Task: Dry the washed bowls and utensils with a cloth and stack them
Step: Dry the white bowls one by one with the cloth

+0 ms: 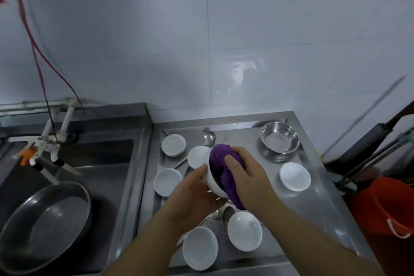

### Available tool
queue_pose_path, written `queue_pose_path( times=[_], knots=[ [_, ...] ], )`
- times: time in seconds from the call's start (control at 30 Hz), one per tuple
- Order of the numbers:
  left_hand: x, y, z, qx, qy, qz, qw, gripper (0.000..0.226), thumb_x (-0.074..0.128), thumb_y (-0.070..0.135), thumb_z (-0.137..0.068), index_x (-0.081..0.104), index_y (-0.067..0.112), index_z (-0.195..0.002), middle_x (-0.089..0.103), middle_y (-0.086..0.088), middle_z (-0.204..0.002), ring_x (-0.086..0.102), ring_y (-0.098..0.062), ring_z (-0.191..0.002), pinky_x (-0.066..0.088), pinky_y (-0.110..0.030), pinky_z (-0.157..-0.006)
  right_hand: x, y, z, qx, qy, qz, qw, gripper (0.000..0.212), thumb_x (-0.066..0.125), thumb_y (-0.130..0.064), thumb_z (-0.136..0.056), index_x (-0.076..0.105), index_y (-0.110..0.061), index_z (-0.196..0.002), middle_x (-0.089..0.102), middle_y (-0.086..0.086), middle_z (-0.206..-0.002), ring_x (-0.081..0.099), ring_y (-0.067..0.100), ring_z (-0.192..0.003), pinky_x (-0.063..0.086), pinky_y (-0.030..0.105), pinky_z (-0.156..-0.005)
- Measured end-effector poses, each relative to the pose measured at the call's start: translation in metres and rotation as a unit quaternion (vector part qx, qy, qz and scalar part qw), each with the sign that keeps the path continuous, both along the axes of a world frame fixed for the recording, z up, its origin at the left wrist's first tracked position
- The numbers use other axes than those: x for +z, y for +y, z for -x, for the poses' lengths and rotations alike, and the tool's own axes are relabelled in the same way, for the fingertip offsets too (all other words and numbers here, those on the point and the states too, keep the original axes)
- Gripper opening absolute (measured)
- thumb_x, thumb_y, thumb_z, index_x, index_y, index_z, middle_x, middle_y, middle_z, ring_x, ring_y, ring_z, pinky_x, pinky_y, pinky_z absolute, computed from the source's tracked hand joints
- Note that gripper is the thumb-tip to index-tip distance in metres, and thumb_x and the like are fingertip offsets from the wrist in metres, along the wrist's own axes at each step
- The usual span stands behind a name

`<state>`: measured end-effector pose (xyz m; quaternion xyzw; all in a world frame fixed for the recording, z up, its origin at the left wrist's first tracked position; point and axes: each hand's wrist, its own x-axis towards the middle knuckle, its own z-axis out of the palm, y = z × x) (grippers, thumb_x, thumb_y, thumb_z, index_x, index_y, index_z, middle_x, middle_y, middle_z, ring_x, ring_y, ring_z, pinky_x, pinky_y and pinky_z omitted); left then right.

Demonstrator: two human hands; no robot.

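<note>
My left hand [195, 195] cups a white bowl [211, 182] from below, holding it tilted above the steel counter [318, 199]. My right hand [246, 172] presses a purple cloth [220, 154] into that bowl, fingers curled round the cloth. Several white bowls lie on the counter: one at the back left [173, 144], one at the left [167, 181], one at the right [295, 176], two at the front [200, 247] [244, 231], and another [197, 155] partly hidden behind the held bowl. A steel bowl [280, 140] stands at the back right. A ladle [209, 136] and spoon [220, 213] peek out.
To the left is a sink [107, 163] with a large steel basin [44, 226] in it and a tap [42, 148] above. A red bucket [385, 208] and dark poles [369, 141] stand off the counter's right edge. A tiled wall rises behind.
</note>
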<state>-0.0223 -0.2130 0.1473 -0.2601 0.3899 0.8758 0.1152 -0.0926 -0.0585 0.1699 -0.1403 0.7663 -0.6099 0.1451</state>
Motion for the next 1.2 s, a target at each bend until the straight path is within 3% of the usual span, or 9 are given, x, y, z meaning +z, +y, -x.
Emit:
queue_pose_path(
  times=[0.13, 0.23, 0.43, 0.6, 0.73, 0.83, 1.0, 1.1, 1.2],
  knots=[
    [0.011, -0.015, -0.015, -0.04, 0.048, 0.018, 0.998, 0.084, 0.075, 0.06, -0.087, 0.05, 0.017, -0.155, 0.053, -0.022, -0.154, 0.042, -0.047, -0.148, 0.03, -0.062, -0.124, 0.013, -0.02, -0.02, -0.018, -0.011, 0.066, 0.998, 0.022, 0.049, -0.036, -0.085, 0.061, -0.044, -0.102, 0.07, -0.007, -0.082, 0.063, 0.009, -0.073, 0.053, 0.036, -0.069],
    [0.02, -0.025, -0.02, -0.059, 0.088, 0.011, 0.994, 0.083, 0.074, 0.061, -0.089, 0.051, 0.016, -0.154, 0.052, -0.023, -0.155, 0.047, -0.045, -0.145, 0.032, -0.064, -0.123, 0.024, -0.031, -0.029, -0.022, 0.043, 0.04, 0.998, 0.024, 0.051, -0.042, -0.083, 0.059, -0.046, -0.105, 0.07, -0.013, -0.085, 0.065, 0.006, -0.072, 0.058, 0.033, -0.065],
    [0.035, -0.04, -0.025, -0.064, 0.125, -0.044, 0.989, 0.078, 0.067, 0.066, -0.091, 0.054, 0.019, -0.152, 0.046, -0.024, -0.159, 0.043, -0.044, -0.148, 0.031, -0.063, -0.123, 0.055, -0.031, -0.021, 0.092, 0.2, -0.044, 0.974, 0.038, 0.063, -0.045, -0.09, 0.059, -0.06, -0.125, 0.068, -0.03, -0.114, 0.069, 0.006, -0.103, 0.053, 0.014, -0.082],
    [0.047, -0.047, -0.028, -0.038, 0.141, -0.056, 0.988, 0.084, 0.07, 0.068, -0.087, 0.052, 0.019, -0.153, 0.047, -0.023, -0.159, 0.048, -0.041, -0.145, 0.046, -0.055, -0.115, 0.076, -0.04, -0.007, 0.189, 0.291, -0.113, 0.931, 0.038, 0.066, -0.025, -0.097, 0.065, -0.035, -0.133, 0.066, -0.029, -0.12, 0.063, -0.003, -0.109, 0.044, 0.008, -0.091],
    [0.058, -0.05, -0.028, -0.01, 0.175, 0.008, 0.984, 0.1, 0.084, 0.068, -0.072, 0.052, 0.017, -0.152, 0.055, -0.026, -0.151, 0.053, -0.046, -0.14, 0.044, -0.065, -0.113, 0.087, -0.053, -0.002, 0.234, 0.379, -0.24, 0.863, 0.038, 0.062, -0.023, -0.103, 0.064, -0.025, -0.141, 0.067, -0.01, -0.135, 0.06, 0.01, -0.118, 0.046, 0.023, -0.102],
    [0.063, -0.052, -0.026, 0.013, 0.182, 0.079, 0.98, 0.107, 0.09, 0.065, -0.064, 0.049, 0.02, -0.152, 0.06, -0.024, -0.145, 0.059, -0.047, -0.132, 0.051, -0.068, -0.104, 0.097, -0.064, -0.007, 0.215, 0.329, -0.282, 0.875, 0.033, 0.053, -0.032, -0.106, 0.062, -0.03, -0.138, 0.071, -0.006, -0.126, 0.065, 0.016, -0.107, 0.054, 0.036, -0.094],
    [0.064, -0.064, -0.026, 0.03, 0.226, 0.183, 0.956, 0.079, 0.082, 0.053, -0.074, 0.052, 0.039, -0.145, 0.063, -0.012, -0.14, 0.066, -0.039, -0.125, 0.061, -0.059, -0.091, 0.118, -0.083, -0.008, 0.183, 0.144, -0.332, 0.914, 0.03, 0.045, -0.038, -0.105, 0.07, -0.021, -0.109, 0.074, -0.001, -0.097, 0.07, 0.019, -0.087, 0.058, 0.041, -0.084],
    [0.066, -0.072, -0.03, -0.028, 0.256, 0.267, 0.929, 0.096, 0.086, 0.07, -0.067, 0.045, 0.043, -0.149, 0.059, -0.009, -0.141, 0.063, -0.038, -0.127, 0.06, -0.058, -0.096, 0.131, -0.082, -0.006, 0.187, -0.024, -0.285, 0.94, 0.032, 0.051, -0.038, -0.094, 0.075, -0.017, -0.1, 0.079, 0.005, -0.091, 0.075, 0.022, -0.087, 0.061, 0.04, -0.086],
    [0.062, -0.071, -0.034, -0.048, 0.271, 0.274, 0.921, 0.11, 0.086, 0.073, -0.064, 0.039, 0.033, -0.155, 0.055, -0.011, -0.145, 0.059, -0.039, -0.132, 0.055, -0.06, -0.103, 0.142, -0.077, -0.007, 0.21, -0.154, -0.223, 0.939, 0.029, 0.055, -0.029, -0.096, 0.074, -0.009, -0.097, 0.079, 0.009, -0.082, 0.073, 0.021, -0.071, 0.06, 0.034, -0.069]
  ],
)
